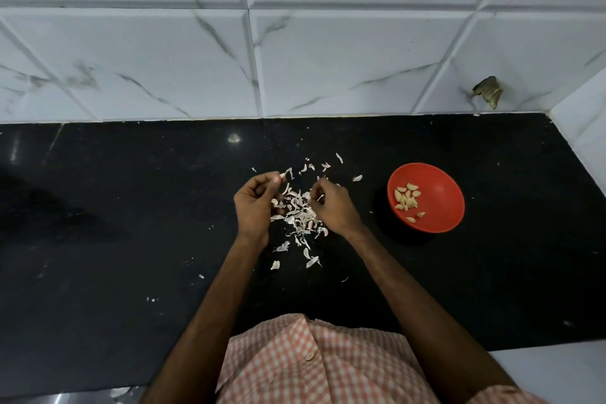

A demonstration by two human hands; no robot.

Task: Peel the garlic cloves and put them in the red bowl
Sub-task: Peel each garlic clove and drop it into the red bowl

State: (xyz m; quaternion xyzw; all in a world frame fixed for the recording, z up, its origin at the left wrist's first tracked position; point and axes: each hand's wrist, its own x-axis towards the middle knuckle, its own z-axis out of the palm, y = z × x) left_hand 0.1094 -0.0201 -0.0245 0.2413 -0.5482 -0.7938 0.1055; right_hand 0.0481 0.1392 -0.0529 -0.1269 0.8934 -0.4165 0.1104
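On black countertop (131,207), right of centre: red bowl (436,207), round, shallow, upright, with a dozen or so pale peeled cloves (406,198) clustered toward its left side. At frame centre: left hand (255,207) curled, thumb and forefinger pinching a small pale garlic clove (279,178) with a skin flap at its tip; right hand (333,205) loosely clenched; whitish papery skins (300,218) heaped between both. White sliver at right fingertips too small to call gripped or not; cloves versus skins inside the heap not separable.

Peeled cloves (407,198) in red bowl (442,187)
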